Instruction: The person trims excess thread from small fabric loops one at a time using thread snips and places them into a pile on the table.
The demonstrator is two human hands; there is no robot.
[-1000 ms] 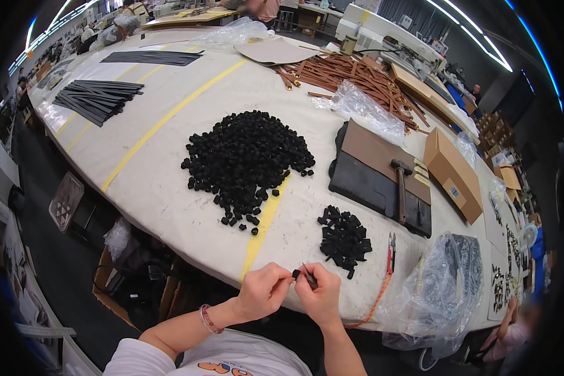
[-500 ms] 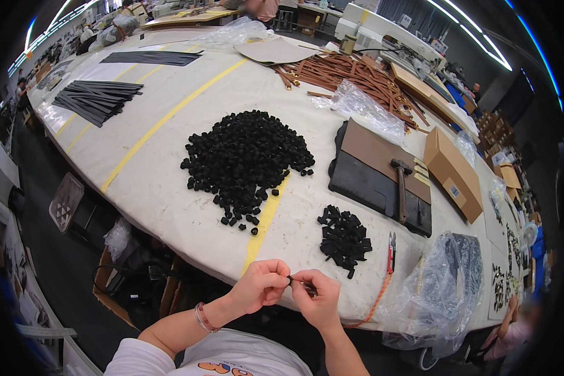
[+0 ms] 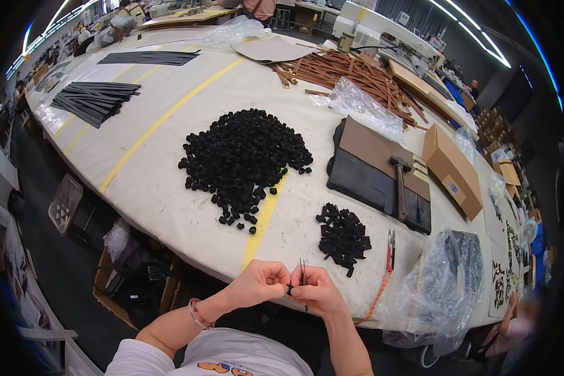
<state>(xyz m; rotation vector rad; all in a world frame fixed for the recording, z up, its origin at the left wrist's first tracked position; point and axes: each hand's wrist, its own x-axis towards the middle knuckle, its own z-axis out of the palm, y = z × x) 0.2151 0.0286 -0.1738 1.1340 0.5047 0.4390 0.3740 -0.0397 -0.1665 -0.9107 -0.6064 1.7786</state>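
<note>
My left hand (image 3: 261, 283) and my right hand (image 3: 318, 293) meet at the table's near edge. Their fingertips are closed on a small black piece (image 3: 289, 290), mostly hidden by the fingers. Thin dark tweezers (image 3: 303, 271) are also gripped in my right hand, points up. Beyond my hands spreads a large pile of small black rolled loops (image 3: 241, 153). To the right, a smaller heap of flat black pieces (image 3: 343, 240) lies close by. Red-handled snips (image 3: 391, 252) on an orange cord (image 3: 377, 297) rest beyond my right hand.
A hammer (image 3: 402, 188) lies on a dark board (image 3: 370, 178), beside a cardboard box (image 3: 451, 169). Clear plastic wrapping (image 3: 435, 294) sits at right. Brown straps (image 3: 351, 78) and dark strips (image 3: 97, 100) lie farther back. A person's arm (image 3: 511, 313) shows at far right.
My right hand has turned, so the tweezers now stand upright in clear sight. Both hands stay together at the small black piece. The piles look the same.
</note>
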